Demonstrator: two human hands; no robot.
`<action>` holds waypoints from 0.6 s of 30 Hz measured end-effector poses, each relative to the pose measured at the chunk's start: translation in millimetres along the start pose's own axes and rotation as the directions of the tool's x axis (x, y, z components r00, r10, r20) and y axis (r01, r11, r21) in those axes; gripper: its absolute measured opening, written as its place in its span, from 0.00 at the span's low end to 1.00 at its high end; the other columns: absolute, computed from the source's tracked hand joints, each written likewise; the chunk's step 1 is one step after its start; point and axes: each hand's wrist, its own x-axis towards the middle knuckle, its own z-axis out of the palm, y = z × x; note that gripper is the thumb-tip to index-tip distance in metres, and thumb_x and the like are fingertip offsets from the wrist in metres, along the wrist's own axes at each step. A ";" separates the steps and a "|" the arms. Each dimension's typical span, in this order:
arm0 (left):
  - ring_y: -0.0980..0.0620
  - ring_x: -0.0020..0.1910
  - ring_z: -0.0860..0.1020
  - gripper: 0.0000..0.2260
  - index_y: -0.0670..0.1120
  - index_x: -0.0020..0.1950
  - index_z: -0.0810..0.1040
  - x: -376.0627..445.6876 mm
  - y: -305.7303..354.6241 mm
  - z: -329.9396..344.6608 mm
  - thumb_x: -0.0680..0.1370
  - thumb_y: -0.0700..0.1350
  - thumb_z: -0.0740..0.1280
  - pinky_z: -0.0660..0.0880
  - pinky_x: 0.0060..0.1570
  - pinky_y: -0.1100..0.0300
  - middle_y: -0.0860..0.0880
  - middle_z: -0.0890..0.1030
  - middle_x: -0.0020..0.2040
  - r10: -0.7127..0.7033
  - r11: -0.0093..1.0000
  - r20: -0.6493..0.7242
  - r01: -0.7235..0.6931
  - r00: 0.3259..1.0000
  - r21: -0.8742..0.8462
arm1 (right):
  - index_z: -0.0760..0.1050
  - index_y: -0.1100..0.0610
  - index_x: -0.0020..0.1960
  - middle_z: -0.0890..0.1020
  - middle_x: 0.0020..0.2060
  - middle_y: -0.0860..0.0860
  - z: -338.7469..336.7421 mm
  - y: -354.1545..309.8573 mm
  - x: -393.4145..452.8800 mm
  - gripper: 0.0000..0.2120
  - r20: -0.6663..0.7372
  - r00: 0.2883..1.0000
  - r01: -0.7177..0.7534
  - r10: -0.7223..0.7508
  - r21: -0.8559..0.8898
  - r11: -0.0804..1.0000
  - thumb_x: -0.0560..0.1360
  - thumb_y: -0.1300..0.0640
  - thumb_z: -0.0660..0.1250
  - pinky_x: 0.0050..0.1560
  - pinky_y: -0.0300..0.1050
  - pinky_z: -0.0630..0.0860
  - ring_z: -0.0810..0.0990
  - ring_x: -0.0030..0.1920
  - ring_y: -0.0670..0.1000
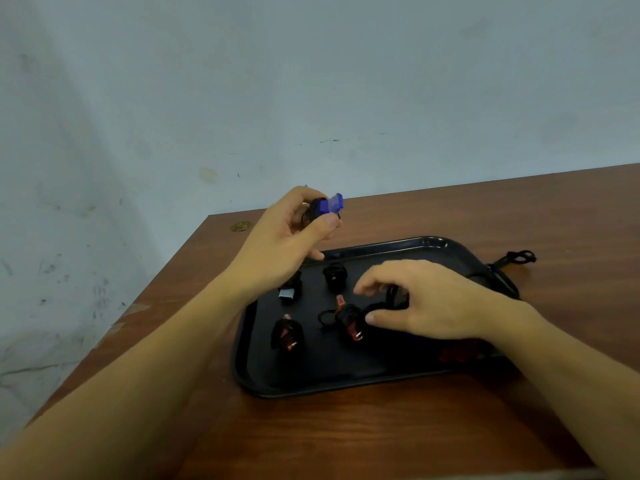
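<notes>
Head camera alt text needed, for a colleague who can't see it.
The left hand holds a blue-topped black piece raised above a wooden table. The right hand reaches among small black and red pieces lying on a black tray.

My left hand [284,237] held a blue switch [327,206] above the far left corner of the black tray [433,242] on the wooden worktop [381,427]. My right hand [426,303] lay inside the tray, fingers [367,284] curled round a black ring [394,297] beside a red switch [349,320].

Scuffed pale wall [242,81], wooden table [381,427].
</notes>
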 end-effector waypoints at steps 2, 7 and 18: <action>0.50 0.53 0.79 0.08 0.52 0.58 0.78 9.5 -2.9 4.2 0.80 0.49 0.69 0.80 0.54 0.44 0.53 0.81 0.51 0.041 0.988 0.058 -0.049 0.997 0.144 | 0.75 0.38 0.60 0.78 0.53 0.36 0.4 7.3 -6.0 0.16 0.026 1.000 -0.015 0.016 -0.039 0.999 0.74 0.39 0.70 0.60 0.46 0.76 0.76 0.56 0.39; 0.57 0.58 0.76 0.13 0.54 0.60 0.79 30.7 -10.4 22.4 0.76 0.46 0.73 0.75 0.58 0.54 0.56 0.79 0.57 0.050 0.915 0.222 -0.134 0.974 0.381 | 0.76 0.39 0.58 0.78 0.49 0.38 -2.0 23.7 -12.6 0.11 -0.033 0.995 -0.093 0.090 -0.111 0.989 0.76 0.42 0.69 0.56 0.48 0.77 0.77 0.53 0.42; 0.52 0.59 0.73 0.16 0.53 0.63 0.78 46.0 -42.1 47.6 0.77 0.43 0.72 0.71 0.60 0.54 0.54 0.79 0.61 -0.098 0.719 0.480 -0.272 0.872 0.640 | 0.75 0.40 0.59 0.75 0.50 0.38 -4.5 43.5 -7.0 0.10 -0.208 0.935 -0.323 0.287 -0.168 0.931 0.78 0.43 0.66 0.54 0.53 0.79 0.75 0.58 0.47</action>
